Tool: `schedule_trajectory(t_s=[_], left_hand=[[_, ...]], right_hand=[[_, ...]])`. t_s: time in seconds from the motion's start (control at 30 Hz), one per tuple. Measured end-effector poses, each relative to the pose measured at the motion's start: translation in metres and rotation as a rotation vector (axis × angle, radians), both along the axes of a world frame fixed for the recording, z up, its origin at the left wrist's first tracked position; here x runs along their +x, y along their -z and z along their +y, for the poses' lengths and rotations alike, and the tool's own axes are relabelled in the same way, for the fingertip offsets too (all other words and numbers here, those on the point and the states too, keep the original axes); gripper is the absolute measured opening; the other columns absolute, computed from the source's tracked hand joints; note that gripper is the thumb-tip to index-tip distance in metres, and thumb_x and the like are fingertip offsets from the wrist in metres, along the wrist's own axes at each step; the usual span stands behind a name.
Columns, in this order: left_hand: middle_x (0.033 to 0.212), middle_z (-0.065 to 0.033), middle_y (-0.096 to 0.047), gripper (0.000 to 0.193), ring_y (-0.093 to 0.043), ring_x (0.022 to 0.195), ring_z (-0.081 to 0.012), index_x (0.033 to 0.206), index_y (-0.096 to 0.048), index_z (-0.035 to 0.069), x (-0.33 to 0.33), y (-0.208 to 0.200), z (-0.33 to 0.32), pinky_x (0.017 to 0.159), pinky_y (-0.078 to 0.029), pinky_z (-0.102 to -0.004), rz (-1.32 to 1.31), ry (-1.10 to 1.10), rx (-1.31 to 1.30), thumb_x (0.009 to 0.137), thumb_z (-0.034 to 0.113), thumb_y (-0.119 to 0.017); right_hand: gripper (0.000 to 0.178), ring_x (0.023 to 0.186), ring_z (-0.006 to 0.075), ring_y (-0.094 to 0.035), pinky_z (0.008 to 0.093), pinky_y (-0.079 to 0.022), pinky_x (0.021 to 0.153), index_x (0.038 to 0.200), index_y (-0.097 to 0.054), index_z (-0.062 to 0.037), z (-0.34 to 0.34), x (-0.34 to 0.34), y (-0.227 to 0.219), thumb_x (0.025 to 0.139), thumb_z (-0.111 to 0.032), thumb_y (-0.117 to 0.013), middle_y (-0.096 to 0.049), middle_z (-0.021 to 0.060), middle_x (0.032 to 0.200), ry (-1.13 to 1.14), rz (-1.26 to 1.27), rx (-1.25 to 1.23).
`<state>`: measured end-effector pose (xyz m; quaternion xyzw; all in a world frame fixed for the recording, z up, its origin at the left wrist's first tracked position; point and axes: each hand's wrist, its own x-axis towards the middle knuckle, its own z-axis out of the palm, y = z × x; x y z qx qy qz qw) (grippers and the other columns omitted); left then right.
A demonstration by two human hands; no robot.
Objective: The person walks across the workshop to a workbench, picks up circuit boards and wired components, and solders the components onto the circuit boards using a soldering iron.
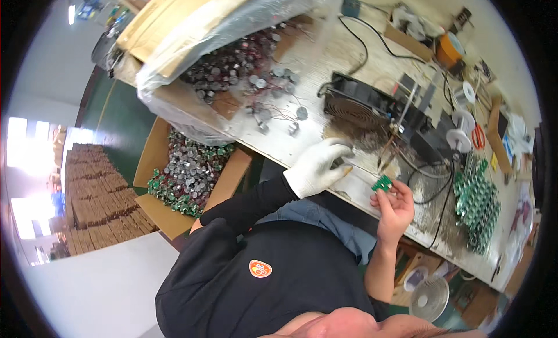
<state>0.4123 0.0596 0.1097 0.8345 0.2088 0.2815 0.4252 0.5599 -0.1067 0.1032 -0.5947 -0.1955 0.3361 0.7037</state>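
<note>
Head view: R hand [395,209] pinching grn PCB [382,183]; L hand [318,168] gloved, curled nr blk fan [356,105], can't tell if holding.

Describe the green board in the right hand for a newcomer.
On the pale workbench, find the black fan. Below it in view, the bare right hand pinches the green board, a single piece apart from the pile of green boards farther right.

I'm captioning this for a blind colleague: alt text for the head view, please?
A bare right hand holds a small green circuit board at a workbench, the white-gloved left hand nearby. Beyond is a black fan; more green boards lie right, an open carton of small parts left.
</note>
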Motion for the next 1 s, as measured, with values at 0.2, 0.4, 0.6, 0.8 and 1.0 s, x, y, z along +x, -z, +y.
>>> schedule_trajectory(t_s=[0.2, 0.4, 0.6, 0.8, 1.0], left_hand=[[0.086, -0.0099, -0.061, 0.028, -0.061, 0.072, -0.0239, 0.092, -0.064, 0.005, -0.046, -0.024, 0.025, 0.065, -0.049, -0.0322, 0.230, -0.699, 0.257, 0.069, 0.015, -0.077], [0.084, -0.0124, -0.059, 0.031, -0.062, 0.077, -0.0309, 0.088, -0.060, 0.006, -0.052, -0.015, 0.037, 0.065, -0.049, -0.0400, 0.515, -0.537, 0.245, 0.075, 0.031, -0.072], [0.074, -0.0096, -0.063, 0.012, -0.062, 0.062, -0.0229, 0.085, -0.059, 0.004, -0.059, -0.002, 0.023, 0.058, -0.049, -0.0295, 0.138, -0.535, 0.147, 0.077, 0.007, -0.068], [0.081, -0.0081, -0.065, 0.013, -0.059, 0.070, -0.0101, 0.090, -0.057, -0.003, -0.052, -0.012, 0.031, 0.066, -0.048, -0.0228, -0.181, -0.591, -0.204, 0.083, 0.003, -0.066], [0.088, -0.0120, -0.067, 0.026, -0.054, 0.063, -0.0072, 0.106, -0.053, -0.006, -0.038, -0.018, 0.026, 0.056, -0.044, -0.0183, -0.262, -0.468, -0.792, 0.088, 0.010, -0.063]], right_hand=[[0.034, 0.073, 0.0156, -0.064, 0.0258, -0.053, 0.061, 0.114, -0.050, 0.0057, 0.005, 0.005, 0.011, 0.082, 0.009, -0.061, -0.056, 0.0104, 0.095, -0.001, -0.085, 0.012], [0.034, 0.071, 0.0153, -0.064, 0.0257, -0.054, 0.062, 0.115, -0.049, 0.0060, 0.008, 0.000, 0.014, 0.083, 0.009, -0.061, -0.056, 0.0106, 0.096, -0.004, -0.100, 0.049], [0.034, 0.071, 0.0156, -0.064, 0.0260, -0.054, 0.061, 0.114, -0.049, 0.0055, 0.006, 0.002, 0.011, 0.082, 0.010, -0.061, -0.053, 0.0102, 0.097, 0.008, -0.095, 0.023], [0.035, 0.074, 0.0168, -0.065, 0.0265, -0.055, 0.062, 0.115, -0.049, 0.0066, 0.005, 0.009, 0.013, 0.082, 0.010, -0.061, -0.054, 0.0109, 0.098, -0.011, -0.047, 0.043], [0.039, 0.080, 0.0169, -0.065, 0.0272, -0.057, 0.068, 0.119, -0.048, 0.0075, 0.005, 0.009, 0.010, 0.083, 0.010, -0.061, -0.054, 0.0105, 0.097, -0.045, -0.027, 0.061]])
